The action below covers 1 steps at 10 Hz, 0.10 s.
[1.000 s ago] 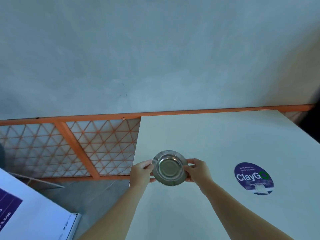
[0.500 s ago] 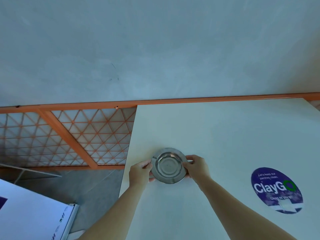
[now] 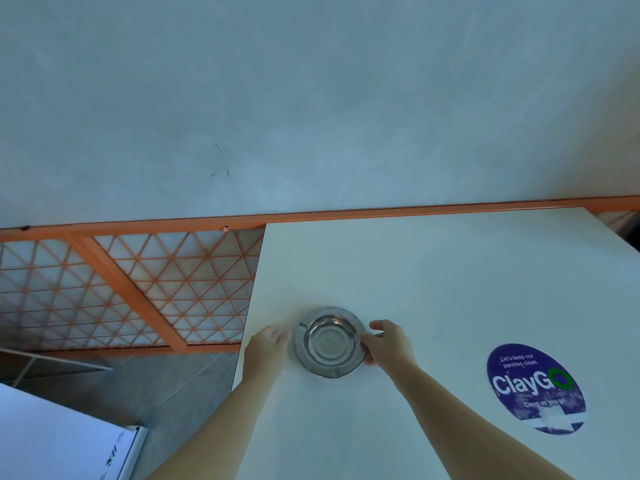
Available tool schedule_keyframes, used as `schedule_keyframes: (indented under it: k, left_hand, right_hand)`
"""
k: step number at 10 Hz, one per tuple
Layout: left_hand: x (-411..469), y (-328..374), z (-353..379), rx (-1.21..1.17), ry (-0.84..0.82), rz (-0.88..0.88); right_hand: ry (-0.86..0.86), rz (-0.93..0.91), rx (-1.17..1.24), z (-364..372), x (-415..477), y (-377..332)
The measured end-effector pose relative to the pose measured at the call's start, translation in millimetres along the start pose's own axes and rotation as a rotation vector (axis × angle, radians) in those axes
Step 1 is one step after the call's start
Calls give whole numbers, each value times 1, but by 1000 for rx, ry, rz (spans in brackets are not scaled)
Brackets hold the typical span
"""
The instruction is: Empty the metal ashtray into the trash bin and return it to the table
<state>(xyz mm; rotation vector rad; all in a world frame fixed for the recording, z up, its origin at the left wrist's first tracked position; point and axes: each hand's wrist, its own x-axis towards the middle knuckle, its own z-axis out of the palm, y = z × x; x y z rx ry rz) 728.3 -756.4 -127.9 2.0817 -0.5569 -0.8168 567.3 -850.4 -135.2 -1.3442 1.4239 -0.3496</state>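
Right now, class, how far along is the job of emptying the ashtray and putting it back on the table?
Nearly finished. Done: the metal ashtray sits on the white table, its bowl looking empty. In hand: the right hand touches its rim; the left hand is just clear of it. Left: letting go. The trash bin is not in view.

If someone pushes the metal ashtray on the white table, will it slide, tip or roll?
The metal ashtray would probably slide: its polished steel lies flat on the smooth white table. It looks unlikely to tip, being wide and shallow. It seems empty, so probably light.
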Motion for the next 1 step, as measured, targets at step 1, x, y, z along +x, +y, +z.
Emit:
schedule_keyframes:
  k: [1]
  left_hand:
    - [-9,8,-10,113,87,87]
  right_hand:
    - [39,-47,-83,-8,-6,1]
